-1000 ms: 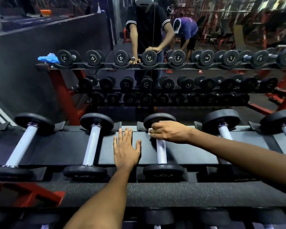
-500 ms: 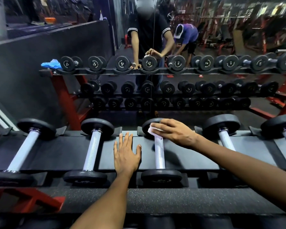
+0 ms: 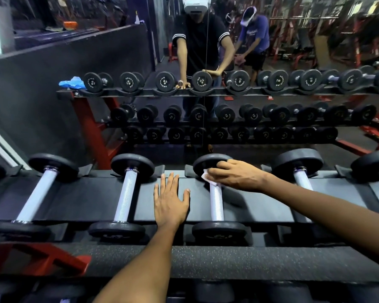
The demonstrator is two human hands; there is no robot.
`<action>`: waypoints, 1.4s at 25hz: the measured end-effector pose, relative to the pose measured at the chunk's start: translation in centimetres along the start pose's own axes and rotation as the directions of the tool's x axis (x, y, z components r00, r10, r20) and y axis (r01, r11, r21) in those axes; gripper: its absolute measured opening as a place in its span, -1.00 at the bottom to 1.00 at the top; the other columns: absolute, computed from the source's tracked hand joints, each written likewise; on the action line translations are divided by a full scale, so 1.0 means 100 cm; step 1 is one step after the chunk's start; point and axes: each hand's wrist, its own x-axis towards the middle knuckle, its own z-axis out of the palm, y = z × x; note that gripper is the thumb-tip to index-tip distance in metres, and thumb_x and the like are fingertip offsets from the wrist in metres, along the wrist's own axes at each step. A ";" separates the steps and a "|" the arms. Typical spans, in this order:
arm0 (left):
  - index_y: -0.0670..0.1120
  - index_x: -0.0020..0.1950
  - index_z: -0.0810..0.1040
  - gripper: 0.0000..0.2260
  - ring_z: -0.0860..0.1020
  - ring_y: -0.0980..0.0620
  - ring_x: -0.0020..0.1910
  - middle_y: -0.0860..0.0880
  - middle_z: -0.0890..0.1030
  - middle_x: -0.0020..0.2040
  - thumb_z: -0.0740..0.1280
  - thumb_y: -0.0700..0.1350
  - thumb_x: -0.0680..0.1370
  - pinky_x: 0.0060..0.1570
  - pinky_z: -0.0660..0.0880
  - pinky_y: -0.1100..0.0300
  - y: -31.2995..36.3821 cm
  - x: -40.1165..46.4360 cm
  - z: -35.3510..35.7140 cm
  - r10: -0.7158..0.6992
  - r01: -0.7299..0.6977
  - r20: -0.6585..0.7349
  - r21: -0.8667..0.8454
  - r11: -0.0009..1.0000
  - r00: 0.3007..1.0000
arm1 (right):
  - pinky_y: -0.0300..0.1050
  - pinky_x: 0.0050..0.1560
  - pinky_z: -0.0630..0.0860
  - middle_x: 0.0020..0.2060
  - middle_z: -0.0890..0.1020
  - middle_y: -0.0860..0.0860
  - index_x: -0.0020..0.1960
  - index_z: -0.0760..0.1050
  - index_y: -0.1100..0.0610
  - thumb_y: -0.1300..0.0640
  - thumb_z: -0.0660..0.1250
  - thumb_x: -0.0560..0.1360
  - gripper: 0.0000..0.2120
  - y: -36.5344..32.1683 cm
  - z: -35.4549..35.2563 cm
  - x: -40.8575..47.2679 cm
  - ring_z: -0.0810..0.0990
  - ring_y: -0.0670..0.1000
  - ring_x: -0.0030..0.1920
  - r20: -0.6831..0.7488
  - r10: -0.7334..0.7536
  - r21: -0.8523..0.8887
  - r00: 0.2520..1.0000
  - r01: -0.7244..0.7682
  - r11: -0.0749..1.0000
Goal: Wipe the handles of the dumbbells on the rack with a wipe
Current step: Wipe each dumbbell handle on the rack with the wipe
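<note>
Pinching a small white wipe (image 3: 207,176), our right hand (image 3: 234,174) presses it onto the far end of the knurled silver dumbbell handle (image 3: 216,202) on the black rack shelf (image 3: 92,200); our left hand (image 3: 170,201) rests flat, fingers straight, just beside it.

On the top shelf of the rack (image 3: 92,200), bare black strips between neighbouring dumbbell handles leave room for a hand, and the left hand (image 3: 170,199) lies flat in one such strip, between the second dumbbell (image 3: 126,194) and the third dumbbell (image 3: 216,201). The right hand (image 3: 234,174), gripping a wipe (image 3: 207,176), covers the far end of the third handle, just beside its far plate. Black end plates close off each lane along the shelf's far and near edges.
</note>
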 end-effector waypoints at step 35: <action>0.01 0.57 0.14 -0.45 -0.13 0.11 0.56 0.06 0.10 0.58 0.09 0.15 0.61 0.52 -0.25 0.13 0.001 0.000 0.000 -0.012 0.012 0.006 -0.020 1.000 1.000 | -0.04 -0.20 0.32 -0.30 0.34 0.10 -0.20 0.21 0.16 0.39 0.03 0.11 -0.70 -0.009 -0.061 0.061 0.34 0.05 -0.35 0.984 0.177 0.179 0.032 -0.076 -0.981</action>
